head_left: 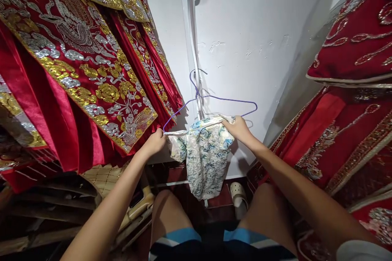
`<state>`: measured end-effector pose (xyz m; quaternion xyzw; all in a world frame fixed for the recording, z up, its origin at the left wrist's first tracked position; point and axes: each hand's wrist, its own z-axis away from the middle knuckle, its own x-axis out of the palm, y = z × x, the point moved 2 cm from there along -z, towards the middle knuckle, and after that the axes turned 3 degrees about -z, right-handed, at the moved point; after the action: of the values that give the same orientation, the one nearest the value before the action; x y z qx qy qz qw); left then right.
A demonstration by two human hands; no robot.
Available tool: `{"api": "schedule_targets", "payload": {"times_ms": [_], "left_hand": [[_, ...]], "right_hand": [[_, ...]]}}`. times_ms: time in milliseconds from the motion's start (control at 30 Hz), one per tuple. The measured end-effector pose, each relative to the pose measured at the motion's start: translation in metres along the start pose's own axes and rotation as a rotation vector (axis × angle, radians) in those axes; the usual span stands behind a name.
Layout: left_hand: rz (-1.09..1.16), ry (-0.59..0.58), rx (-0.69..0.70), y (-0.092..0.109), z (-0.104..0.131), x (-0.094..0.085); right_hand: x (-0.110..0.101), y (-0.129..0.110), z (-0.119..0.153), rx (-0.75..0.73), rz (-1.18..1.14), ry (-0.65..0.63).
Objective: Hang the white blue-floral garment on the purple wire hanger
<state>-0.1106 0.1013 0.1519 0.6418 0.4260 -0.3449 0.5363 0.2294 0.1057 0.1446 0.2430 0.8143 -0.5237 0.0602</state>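
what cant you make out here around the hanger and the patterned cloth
Head view, the only one:
- Left hand: fingertips curled out of sight; its hold on the purple hanger end is unclear.
- Right hand: fingers buried in the patterned garment.
- Hanger's lower bar: covered by the garment.
- Red embroidered robes: cut off by the frame edges.
- White shoe: partly behind the knee.

A hanger hangs before the wall, a garment draped on it, between robes left and more robes right.
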Motion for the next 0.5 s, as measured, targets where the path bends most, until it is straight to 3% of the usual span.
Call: {"api": "schedule_targets", "payload": {"times_ms": [133,200,267,333,400,500], "left_hand": [[0.184,0.334,0.198,0.016,0.003,-0.011],[0.292,0.401,0.32,0.031,0.003,-0.019],[0.403,0.353,0.373,0.045,-0.001,-0.025],[0.509,0.235,0.354,0.054,-0.008,-0.03],[0.603,0.121,0.296,0.056,-0.016,-0.032],[0.737,0.0,0.227,0.052,-0.025,-0.037]], "right_hand": [[0.006,0.003,0.005,0.0,-0.03,-0.029],[0.006,0.002,0.007,0.02,-0.068,-0.081],[0.002,0.0,0.009,0.002,-0.098,-0.151],[-0.008,-0.003,0.011,-0.083,-0.08,-0.143],[-0.025,-0.001,0.009,-0.142,-0.009,-0.024],[-0.048,0.009,-0.003,-0.107,0.089,0.124]]}}
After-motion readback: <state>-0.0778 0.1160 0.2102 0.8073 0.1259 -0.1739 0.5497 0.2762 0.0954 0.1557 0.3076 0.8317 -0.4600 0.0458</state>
